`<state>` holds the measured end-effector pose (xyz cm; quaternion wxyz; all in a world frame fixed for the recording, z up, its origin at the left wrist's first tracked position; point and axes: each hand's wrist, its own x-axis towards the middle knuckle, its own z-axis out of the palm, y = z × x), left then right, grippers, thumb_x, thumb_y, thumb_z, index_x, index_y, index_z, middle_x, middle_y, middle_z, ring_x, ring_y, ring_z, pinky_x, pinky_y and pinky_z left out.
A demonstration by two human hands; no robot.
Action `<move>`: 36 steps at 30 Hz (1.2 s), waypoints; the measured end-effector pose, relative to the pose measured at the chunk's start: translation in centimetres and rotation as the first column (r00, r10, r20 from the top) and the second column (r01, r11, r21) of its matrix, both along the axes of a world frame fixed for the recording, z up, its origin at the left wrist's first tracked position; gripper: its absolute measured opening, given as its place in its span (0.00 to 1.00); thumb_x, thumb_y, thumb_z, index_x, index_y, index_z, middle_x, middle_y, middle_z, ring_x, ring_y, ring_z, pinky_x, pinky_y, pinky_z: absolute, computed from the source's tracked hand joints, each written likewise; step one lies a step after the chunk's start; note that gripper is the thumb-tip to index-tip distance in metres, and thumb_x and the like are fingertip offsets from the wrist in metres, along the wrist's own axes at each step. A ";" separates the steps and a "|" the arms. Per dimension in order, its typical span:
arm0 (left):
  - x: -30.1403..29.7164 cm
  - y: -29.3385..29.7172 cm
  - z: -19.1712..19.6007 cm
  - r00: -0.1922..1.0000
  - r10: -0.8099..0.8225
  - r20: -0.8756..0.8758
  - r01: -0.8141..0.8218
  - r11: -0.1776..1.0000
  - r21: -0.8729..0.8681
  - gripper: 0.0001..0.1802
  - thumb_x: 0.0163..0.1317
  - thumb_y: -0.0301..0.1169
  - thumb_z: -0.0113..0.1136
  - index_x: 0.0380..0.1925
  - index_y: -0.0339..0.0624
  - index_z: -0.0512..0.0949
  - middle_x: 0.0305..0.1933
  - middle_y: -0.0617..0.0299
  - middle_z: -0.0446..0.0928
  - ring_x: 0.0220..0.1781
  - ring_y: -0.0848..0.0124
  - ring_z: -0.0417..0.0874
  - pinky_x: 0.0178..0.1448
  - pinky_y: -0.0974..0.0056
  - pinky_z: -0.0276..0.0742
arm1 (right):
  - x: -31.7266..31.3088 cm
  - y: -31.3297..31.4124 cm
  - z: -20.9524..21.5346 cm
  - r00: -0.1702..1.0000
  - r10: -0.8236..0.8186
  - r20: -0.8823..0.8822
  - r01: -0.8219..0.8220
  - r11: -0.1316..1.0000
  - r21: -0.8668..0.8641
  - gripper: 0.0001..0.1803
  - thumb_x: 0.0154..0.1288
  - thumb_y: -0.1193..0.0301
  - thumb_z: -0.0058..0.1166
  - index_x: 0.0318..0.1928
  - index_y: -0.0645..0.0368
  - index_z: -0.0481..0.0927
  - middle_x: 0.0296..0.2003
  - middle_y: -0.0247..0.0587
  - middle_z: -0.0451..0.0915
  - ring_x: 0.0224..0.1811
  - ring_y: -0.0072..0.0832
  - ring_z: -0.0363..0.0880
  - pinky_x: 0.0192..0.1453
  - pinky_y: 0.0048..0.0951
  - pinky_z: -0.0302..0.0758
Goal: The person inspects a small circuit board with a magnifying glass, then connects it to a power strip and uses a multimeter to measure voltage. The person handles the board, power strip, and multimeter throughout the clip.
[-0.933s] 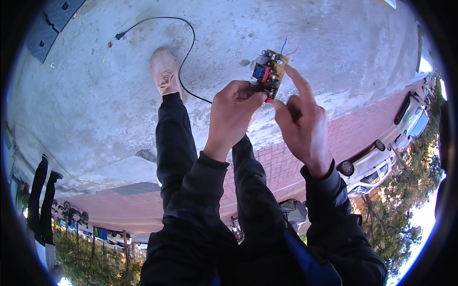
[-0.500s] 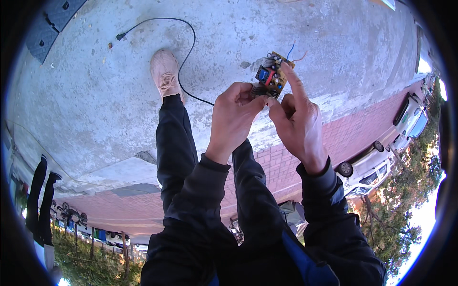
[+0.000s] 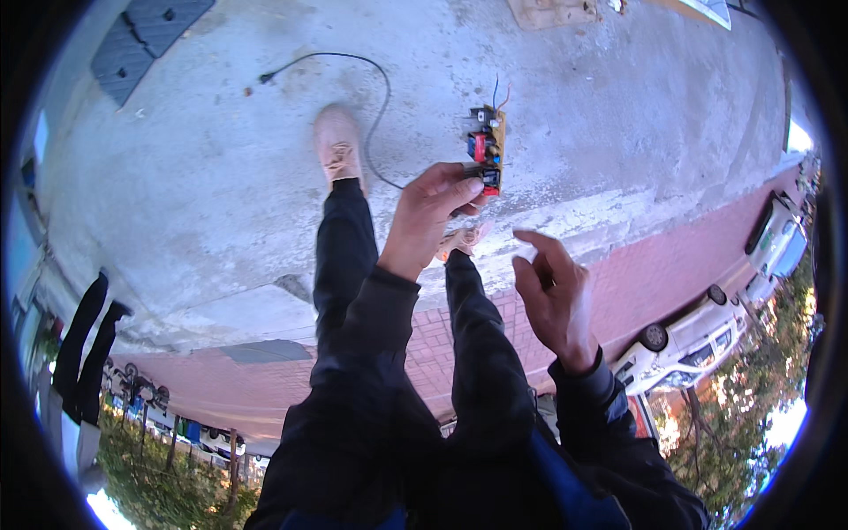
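Observation:
Between the thumb and fingers of my left hand [image 3: 435,212] is a circuit board [image 3: 496,152], gripped at its near end. It is turned nearly edge-on, with capacitors and blue, red and black parts facing left. A blue and an orange-red wire stick up from its far end. To the right and nearer, my right hand [image 3: 556,296] is off the board, its fingers loosely curled and apart, holding nothing. A black power cord [image 3: 387,106] lies on the concrete, its plug at the far left; its near end disappears behind my left hand.
My shoe [image 3: 336,141] stands on the concrete [image 3: 221,194] beside the cord. A dark folded mat [image 3: 146,44] lies far left and a tan sheet [image 3: 552,12] at the far edge. Pink paving [image 3: 636,256] and a parked white car [image 3: 685,344] are to the right. A person's dark-clad legs [image 3: 84,353] show at left.
My right hand has let go of the board and drawn back toward me. My left hand has tilted the board from face-up to nearly edge-on. The whole view has shifted slightly.

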<state>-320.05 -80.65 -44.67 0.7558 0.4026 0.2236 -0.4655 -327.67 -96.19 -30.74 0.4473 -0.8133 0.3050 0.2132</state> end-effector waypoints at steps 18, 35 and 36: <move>-5.3 11.2 36.6 0.808 0.542 0.232 -0.418 0.803 -0.424 0.22 0.75 0.31 0.56 0.65 0.32 0.72 0.60 0.55 0.80 0.62 0.67 0.80 0.67 0.58 0.73 | 5.3 9.4 28.0 0.868 0.103 0.487 -0.406 0.713 0.572 0.36 0.58 0.72 0.73 0.65 0.68 0.73 0.51 0.41 0.83 0.53 0.27 0.80 0.62 0.31 0.74; 1.2 22.7 57.7 0.586 0.727 0.358 -0.453 0.660 -0.599 0.26 0.76 0.33 0.54 0.71 0.35 0.66 0.68 0.55 0.74 0.71 0.65 0.72 0.73 0.57 0.67 | 13.9 21.6 49.0 0.523 0.345 0.779 -0.621 0.781 0.071 0.35 0.54 0.72 0.76 0.61 0.67 0.76 0.54 0.47 0.83 0.56 0.30 0.82 0.63 0.33 0.77; 1.5 23.1 58.4 0.566 0.739 0.364 -0.449 0.647 -0.616 0.26 0.77 0.33 0.54 0.71 0.35 0.66 0.69 0.55 0.73 0.72 0.65 0.71 0.73 0.57 0.67 | 14.2 22.0 49.5 0.505 0.358 0.785 -0.631 0.774 0.053 0.35 0.54 0.71 0.77 0.61 0.67 0.76 0.54 0.47 0.83 0.57 0.31 0.82 0.63 0.34 0.77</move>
